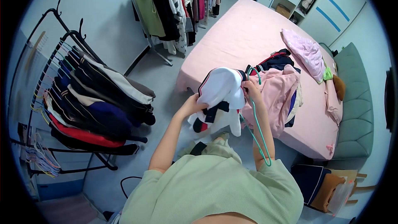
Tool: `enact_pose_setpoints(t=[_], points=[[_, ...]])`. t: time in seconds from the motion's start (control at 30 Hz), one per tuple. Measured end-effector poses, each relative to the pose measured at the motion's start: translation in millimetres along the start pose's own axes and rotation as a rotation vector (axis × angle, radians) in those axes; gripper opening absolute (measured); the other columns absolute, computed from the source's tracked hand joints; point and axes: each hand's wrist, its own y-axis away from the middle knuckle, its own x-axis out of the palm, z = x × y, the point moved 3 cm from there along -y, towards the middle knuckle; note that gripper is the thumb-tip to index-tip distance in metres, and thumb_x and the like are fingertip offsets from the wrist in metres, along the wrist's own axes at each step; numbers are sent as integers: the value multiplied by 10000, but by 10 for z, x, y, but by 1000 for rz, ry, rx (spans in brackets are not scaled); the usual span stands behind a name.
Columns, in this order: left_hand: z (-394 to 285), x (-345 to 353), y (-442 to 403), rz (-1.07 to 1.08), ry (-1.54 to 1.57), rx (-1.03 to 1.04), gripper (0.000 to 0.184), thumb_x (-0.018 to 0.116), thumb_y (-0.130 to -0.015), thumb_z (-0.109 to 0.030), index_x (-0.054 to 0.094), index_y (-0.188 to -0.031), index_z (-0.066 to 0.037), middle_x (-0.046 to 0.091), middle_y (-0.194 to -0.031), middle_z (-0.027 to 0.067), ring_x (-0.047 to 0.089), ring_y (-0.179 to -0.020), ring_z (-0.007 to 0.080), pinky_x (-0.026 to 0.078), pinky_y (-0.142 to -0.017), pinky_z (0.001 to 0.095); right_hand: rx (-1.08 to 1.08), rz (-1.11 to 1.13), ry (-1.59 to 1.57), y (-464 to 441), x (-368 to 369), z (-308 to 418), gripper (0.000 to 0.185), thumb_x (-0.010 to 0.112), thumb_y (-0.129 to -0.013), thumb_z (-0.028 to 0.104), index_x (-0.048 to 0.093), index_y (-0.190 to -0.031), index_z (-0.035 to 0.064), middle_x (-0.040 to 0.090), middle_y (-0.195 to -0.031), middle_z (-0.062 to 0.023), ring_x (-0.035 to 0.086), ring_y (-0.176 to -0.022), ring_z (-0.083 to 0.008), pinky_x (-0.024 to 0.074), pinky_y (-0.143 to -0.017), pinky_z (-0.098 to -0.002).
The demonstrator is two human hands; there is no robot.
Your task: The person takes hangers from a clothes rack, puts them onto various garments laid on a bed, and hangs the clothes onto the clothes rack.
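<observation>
A white garment with dark navy and red trim (224, 86) hangs bunched between my two hands, in front of the bed's near edge. My left hand (195, 105) grips its left side, fingers closed on the cloth. On the other side, my right hand (251, 91) is closed on the garment near its dark edge. A green clothes hanger (258, 135) dangles from the right hand along the forearm, its hook end near the fingers. Just beyond that hand, a pile of clothes with a pink garment (275, 95) on top lies on the bed.
The pink-sheeted bed (232, 29) stands ahead, with a lilac bundle (304, 54) near its green headboard (354, 99). At left is a black rack (54, 58) of dark jackets; spare hangers (41, 159) hang below. Another clothes rack (145, 20) stands at the back.
</observation>
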Motion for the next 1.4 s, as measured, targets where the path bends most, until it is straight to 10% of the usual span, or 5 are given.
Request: enact_pose_setpoints(t=[0.1, 0.43, 0.77, 1.0, 1.4], points=[[-46, -59, 145, 49, 586, -104, 303, 618, -847, -273, 602, -1053, -52, 637, -898, 19, 598, -780, 113, 482, -739, 276, -4, -62, 22, -10, -62, 13, 37, 509, -746, 129, 523, -723, 104, 407, -540, 51, 312, -401, -48, 232, -364, -197], [-276, -404, 291, 187, 1195, -214, 421, 540, -884, -369, 565, -1133, -29, 626, -1025, 93, 600, -918, 157, 485, -792, 297, 48, -263, -246, -16, -380, -208, 135, 500, -770, 213, 514, -672, 121, 461, -483, 39, 336, -332, -76, 258, -338, -226], [-848, -507, 532, 80, 129, 102, 551, 730, -622, -140, 582, -1144, -42, 626, -1013, 68, 583, -852, 146, 465, -782, 268, 29, -248, -392, 42, -267, -64, 210, 479, -791, 247, 540, -635, 121, 405, -418, 45, 362, -338, -82, 340, -370, -211], [-858, -379, 596, -160, -728, 182, 558, 580, -728, -53, 473, -1259, -186, 520, -1011, 113, 574, -847, 317, 467, -748, 414, 40, -124, -506, -52, -423, -216, 247, 466, -777, 243, 523, -568, 123, 362, -393, 39, 362, -338, -95, 354, -373, -225], [-1000, -594, 447, -669, -367, 465, 246, 422, -795, 4, 531, -991, -97, 572, -751, 96, 581, -647, 272, 458, -615, 388, 78, -3, -240, -3, -520, -524, 78, 490, -763, 116, 527, -723, 60, 406, -491, 36, 332, -388, -63, 263, -411, -193]])
